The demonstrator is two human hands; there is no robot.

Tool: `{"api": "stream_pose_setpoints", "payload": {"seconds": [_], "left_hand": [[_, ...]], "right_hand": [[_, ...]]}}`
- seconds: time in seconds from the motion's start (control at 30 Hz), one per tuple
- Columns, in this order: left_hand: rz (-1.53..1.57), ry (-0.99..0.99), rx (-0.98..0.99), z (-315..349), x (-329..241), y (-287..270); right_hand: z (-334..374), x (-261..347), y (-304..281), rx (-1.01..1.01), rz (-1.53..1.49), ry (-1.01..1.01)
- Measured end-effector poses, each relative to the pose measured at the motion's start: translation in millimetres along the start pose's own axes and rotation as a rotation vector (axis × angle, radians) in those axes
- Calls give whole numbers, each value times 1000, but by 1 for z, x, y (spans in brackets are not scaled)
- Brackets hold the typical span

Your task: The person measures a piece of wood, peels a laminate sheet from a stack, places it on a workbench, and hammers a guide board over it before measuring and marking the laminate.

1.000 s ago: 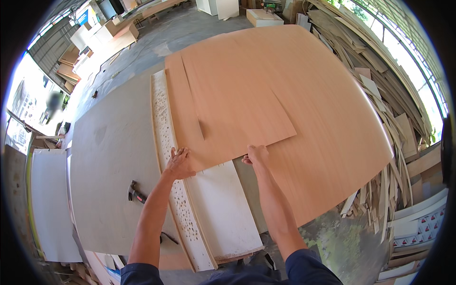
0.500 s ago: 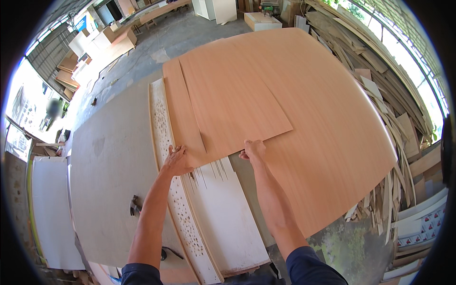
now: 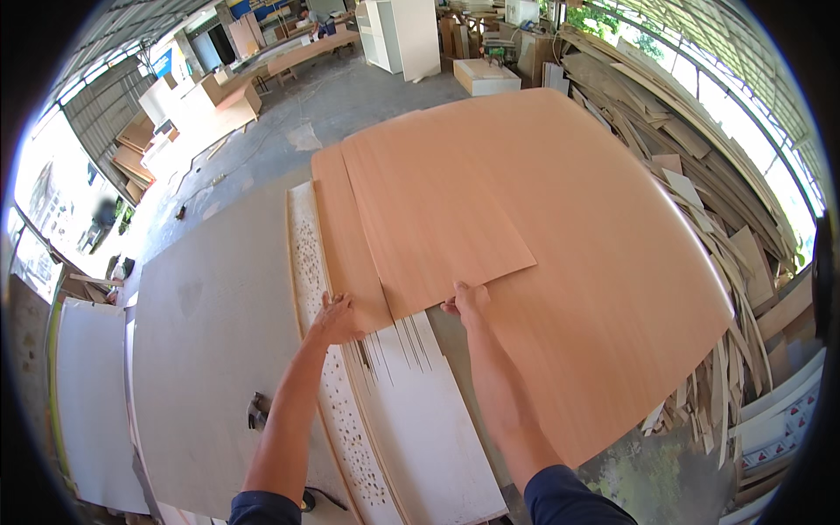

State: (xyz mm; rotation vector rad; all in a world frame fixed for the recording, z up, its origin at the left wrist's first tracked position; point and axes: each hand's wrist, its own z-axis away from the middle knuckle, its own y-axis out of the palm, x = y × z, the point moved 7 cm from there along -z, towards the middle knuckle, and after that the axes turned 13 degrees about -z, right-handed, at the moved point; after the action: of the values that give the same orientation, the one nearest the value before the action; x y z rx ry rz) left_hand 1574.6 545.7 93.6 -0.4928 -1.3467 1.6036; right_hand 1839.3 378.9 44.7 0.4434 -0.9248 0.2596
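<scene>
A thin wood sheet (image 3: 446, 219) with orange-brown grain lies over a wider panel of the same colour. My right hand (image 3: 469, 299) pinches its near edge, thumb and fingers closed on it. Along its left side lies a narrow wood strip (image 3: 350, 254), parted from the sheet by a dark line running to the near edge. My left hand (image 3: 337, 320) rests with spread fingers on the strip's near end, beside a long board with dark spots (image 3: 343, 420). Below both hands is a white board (image 3: 420, 402) marked with several dark lines.
The wide orange-brown panel (image 3: 604, 262) covers the right side. On the grey board (image 3: 210, 324) at left lies a hammer (image 3: 256, 411); a small black tool (image 3: 308, 500) is near my left sleeve. Scrap wood (image 3: 700, 175) is heaped at right. White cabinets (image 3: 402, 39) stand far back.
The dark split between strip and sheet now reaches the near edge, where before it stopped short. Both hands keep about the same places on the wood. The view has tilted up slightly.
</scene>
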Motion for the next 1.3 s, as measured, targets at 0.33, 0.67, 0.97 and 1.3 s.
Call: {"api": "stream_pose_setpoints", "payload": {"seconds": [0.33,0.67,0.97,1.3], "left_hand": [[-290,235,-187,8,-9,-2],[-552,-387,-565,52,107,-178],[-908,-625,-631,231,238,-315],[-548,-973,-875,626,310,-260]], "right_hand": [[-12,50,-61,74,-130,-207],[59,88,-239,-40,2,-350],[166,71,-408,-186,-93,-349],[269,24,-504,-155,-171,-350]]}}
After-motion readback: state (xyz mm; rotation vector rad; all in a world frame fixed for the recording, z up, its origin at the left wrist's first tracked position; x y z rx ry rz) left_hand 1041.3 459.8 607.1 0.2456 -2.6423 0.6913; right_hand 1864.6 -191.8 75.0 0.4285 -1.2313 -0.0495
